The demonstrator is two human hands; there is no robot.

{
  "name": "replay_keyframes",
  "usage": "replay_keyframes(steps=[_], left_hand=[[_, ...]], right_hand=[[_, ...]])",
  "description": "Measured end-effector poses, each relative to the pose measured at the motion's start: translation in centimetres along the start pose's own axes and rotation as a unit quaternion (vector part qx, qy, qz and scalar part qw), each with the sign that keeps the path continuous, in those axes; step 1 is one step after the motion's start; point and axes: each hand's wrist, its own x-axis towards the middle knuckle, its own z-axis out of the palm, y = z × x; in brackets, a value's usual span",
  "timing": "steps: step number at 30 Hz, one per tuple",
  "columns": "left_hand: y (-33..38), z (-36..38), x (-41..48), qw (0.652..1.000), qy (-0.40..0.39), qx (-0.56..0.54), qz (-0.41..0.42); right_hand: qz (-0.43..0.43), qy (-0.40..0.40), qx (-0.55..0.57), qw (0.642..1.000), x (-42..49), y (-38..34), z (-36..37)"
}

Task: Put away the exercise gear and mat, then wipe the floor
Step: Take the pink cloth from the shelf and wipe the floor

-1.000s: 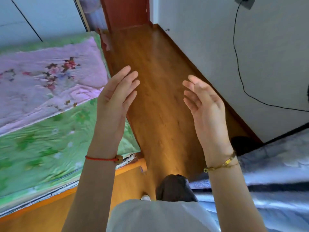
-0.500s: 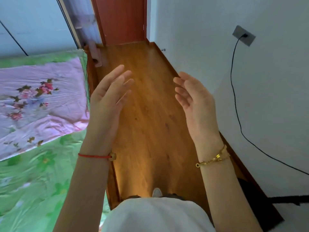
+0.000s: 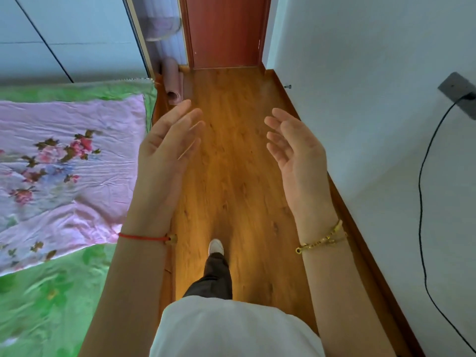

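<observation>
- Mat (image 3: 175, 81) first: rolled up, pink, lying at the far end of the floor, tucked against the bed's far corner and just short of the red door (image 3: 226, 29).
- Over on the left, the bed (image 3: 38, 305) in its green sheet, with a pink flowered quilt (image 3: 64, 163) spread across it.
- Now the left hand (image 3: 167, 148): up in front of the camera, palm turned inward, fingers straight and close together, gripping nothing. A red string (image 3: 141, 237) circles the wrist.
- Down the middle runs the wooden floor (image 3: 231, 176), a narrow strip between bed and wall. One white shoe (image 3: 215, 246) is planted on it below a dark trouser leg.
- Across to the right hand (image 3: 296, 150): palm inward too, fingers loosely bent, also empty. A gold bracelet (image 3: 322, 239) sits on that wrist.
- Both hands are well apart from each other and from the mat.
- On the right, the white wall (image 3: 360, 99), with a grey socket (image 3: 456, 88) high on it and a black cable (image 3: 422, 189) plugged in and trailing down.
</observation>
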Motion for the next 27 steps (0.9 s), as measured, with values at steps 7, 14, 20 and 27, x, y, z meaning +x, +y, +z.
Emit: replay_keyframes(steps=[7, 14, 20, 27], left_hand=[[2.0, -0.1, 17.9, 1.000, 0.002, 0.001, 0.031], [1.7, -0.4, 32.0, 0.999, -0.024, 0.016, 0.031], [-0.6, -0.8, 43.4, 1.000, 0.001, 0.025, 0.016], [-2.9, -0.3, 59.5, 0.998, 0.052, 0.017, 0.006]], right_hand=[[-0.027, -0.022, 0.007, 0.999, 16.7, -0.6, 7.3], [-0.010, -0.009, 0.002, 1.000, 29.4, 1.0, 11.5], [-0.001, -0.026, -0.015, 1.000, 41.2, 3.9, 14.5], [0.009, -0.066, -0.047, 0.997, 58.0, 6.4, 18.3]])
